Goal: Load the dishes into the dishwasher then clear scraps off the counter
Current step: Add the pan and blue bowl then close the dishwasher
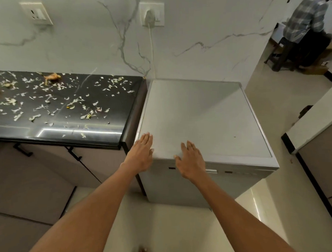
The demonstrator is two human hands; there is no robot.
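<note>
Both hands reach toward the front top edge of the dishwasher (pixel 204 120), which stands on the floor just right of the table (pixel 66 103), its door closed. The left hand (pixel 141 155) is flat with straight fingers at the left front corner, and the right hand (pixel 190 160) is spread over the front lip near the middle; neither holds anything, and whether the palms actually press on the lid cannot be told. The step in hand looks like opening the door, so the fingers should find the recessed handle (pixel 211 170) on the front face (the pale slot just beyond the right wrist) rather than pull at the flat top. A steady pull downward and outward, with feet stepped back to leave room for the door to drop, would do it well. No dishes are in view from here; they must be fetched once the door is open. The scraps (pixel 47 96) lie scattered thickly over the dark table, with an orange peel (pixel 52 77) near the wall, and should wait until loading is finished.
</note>
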